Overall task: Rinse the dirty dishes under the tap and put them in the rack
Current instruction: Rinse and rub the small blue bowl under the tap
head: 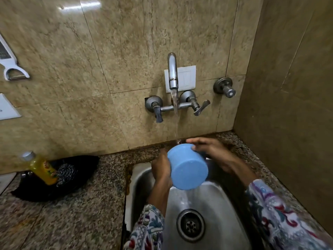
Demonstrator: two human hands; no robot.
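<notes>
A light blue plastic cup (187,166) is held tilted over the steel sink (216,204), its flat base turned toward me and its mouth toward the wall. My left hand (161,168) grips the cup's left side. My right hand (210,150) curls over its top right side, where a handle seems partly hidden. Water runs from the wall tap (172,73) down onto the far end of the cup and spills off below it into the basin. No rack is in view.
A yellow liquid bottle (41,168) lies beside a scrubber in a black tray (59,175) on the granite counter (72,213) at left. Two lever handles (158,109) flank the spout; a separate valve (225,89) sits at right. The side wall closes in on the right.
</notes>
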